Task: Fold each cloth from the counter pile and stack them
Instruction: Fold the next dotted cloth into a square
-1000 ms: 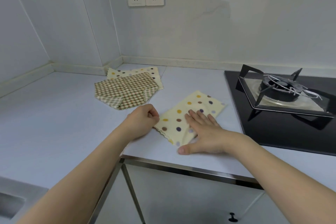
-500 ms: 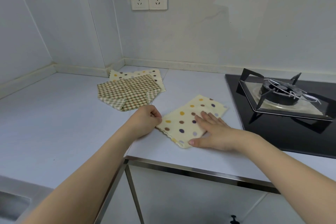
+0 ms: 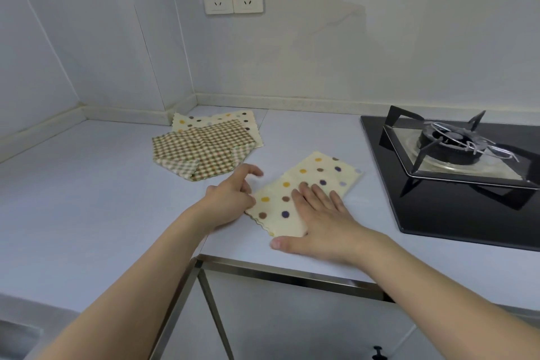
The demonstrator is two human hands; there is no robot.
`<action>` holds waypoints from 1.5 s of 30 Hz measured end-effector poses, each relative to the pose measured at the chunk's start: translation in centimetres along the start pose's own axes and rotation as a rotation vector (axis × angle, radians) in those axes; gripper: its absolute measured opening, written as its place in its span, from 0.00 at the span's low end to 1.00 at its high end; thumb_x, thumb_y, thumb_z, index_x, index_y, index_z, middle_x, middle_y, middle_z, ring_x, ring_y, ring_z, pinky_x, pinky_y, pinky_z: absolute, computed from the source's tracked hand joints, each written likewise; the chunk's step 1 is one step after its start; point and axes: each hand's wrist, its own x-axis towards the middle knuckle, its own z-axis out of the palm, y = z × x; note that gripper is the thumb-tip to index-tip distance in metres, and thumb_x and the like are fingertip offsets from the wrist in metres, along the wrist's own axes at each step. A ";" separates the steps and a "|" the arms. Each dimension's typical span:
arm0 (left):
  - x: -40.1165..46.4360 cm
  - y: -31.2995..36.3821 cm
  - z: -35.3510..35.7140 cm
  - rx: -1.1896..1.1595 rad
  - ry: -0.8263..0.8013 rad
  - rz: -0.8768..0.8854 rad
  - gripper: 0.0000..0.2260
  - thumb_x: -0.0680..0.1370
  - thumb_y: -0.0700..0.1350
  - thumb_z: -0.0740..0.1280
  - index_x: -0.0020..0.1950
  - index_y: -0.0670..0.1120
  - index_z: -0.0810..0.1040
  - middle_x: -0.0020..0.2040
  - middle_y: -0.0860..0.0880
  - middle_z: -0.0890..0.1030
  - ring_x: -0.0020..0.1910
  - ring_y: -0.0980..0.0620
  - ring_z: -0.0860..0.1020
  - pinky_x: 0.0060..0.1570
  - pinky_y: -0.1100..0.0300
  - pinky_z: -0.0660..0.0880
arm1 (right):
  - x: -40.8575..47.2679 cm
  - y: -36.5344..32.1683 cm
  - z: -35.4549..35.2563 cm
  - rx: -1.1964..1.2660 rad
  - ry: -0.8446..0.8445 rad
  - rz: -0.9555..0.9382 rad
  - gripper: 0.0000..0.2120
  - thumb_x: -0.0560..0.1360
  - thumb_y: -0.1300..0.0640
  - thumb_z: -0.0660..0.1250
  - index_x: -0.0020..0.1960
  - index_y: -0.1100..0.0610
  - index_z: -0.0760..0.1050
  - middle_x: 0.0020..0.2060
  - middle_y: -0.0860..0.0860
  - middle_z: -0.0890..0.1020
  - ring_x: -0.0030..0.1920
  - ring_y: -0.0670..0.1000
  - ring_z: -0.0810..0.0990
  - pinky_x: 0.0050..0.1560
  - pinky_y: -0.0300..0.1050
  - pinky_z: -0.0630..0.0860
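Left of centre: pile (image 3: pixel 204 149), checked cloth over dotted one, awaits folding; our left hand (image 3: pixel 230 196) at dotted cloth (image 3: pixel 306 193) left edge, fingers loosely spread, gripping nothing; our right hand (image 3: pixel 318 219) flat on cloth, pinning fold; hob (image 3: pixel 453 172) right.

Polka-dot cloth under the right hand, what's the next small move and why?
Probably fold it once more: the right hand lies flat on the cream polka-dot cloth, which lies as a long strip. The left hand, fingers loose, sits at its left end, placed to lift that end over.
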 end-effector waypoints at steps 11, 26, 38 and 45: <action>-3.5 1.7 2.5 0.601 -0.038 0.241 0.26 0.78 0.49 0.49 0.77 0.57 0.59 0.78 0.58 0.58 0.76 0.57 0.53 0.71 0.61 0.45 | -5.7 -0.2 1.7 0.111 0.365 -0.266 0.22 0.76 0.40 0.61 0.66 0.50 0.73 0.65 0.43 0.71 0.65 0.46 0.67 0.65 0.36 0.60; -12.8 5.0 3.7 0.425 -0.035 0.277 0.12 0.80 0.53 0.65 0.62 0.56 0.78 0.67 0.54 0.74 0.67 0.52 0.69 0.69 0.55 0.65 | -12.2 1.7 -1.5 0.575 0.322 -0.078 0.07 0.76 0.53 0.68 0.39 0.47 0.74 0.31 0.46 0.79 0.29 0.41 0.73 0.33 0.39 0.69; -9.7 9.3 2.6 0.026 -0.022 0.017 0.11 0.78 0.44 0.68 0.38 0.40 0.76 0.34 0.50 0.75 0.34 0.54 0.72 0.38 0.63 0.69 | -9.3 4.7 -5.6 0.709 0.246 0.035 0.05 0.77 0.56 0.67 0.43 0.55 0.78 0.31 0.46 0.83 0.30 0.47 0.78 0.35 0.40 0.74; -4.7 9.5 5.1 0.121 0.076 -0.096 0.10 0.79 0.46 0.61 0.39 0.45 0.68 0.36 0.48 0.69 0.35 0.51 0.67 0.36 0.58 0.63 | -5.0 7.1 -5.5 0.329 0.299 0.026 0.05 0.78 0.53 0.63 0.43 0.50 0.75 0.36 0.41 0.81 0.39 0.43 0.76 0.40 0.43 0.70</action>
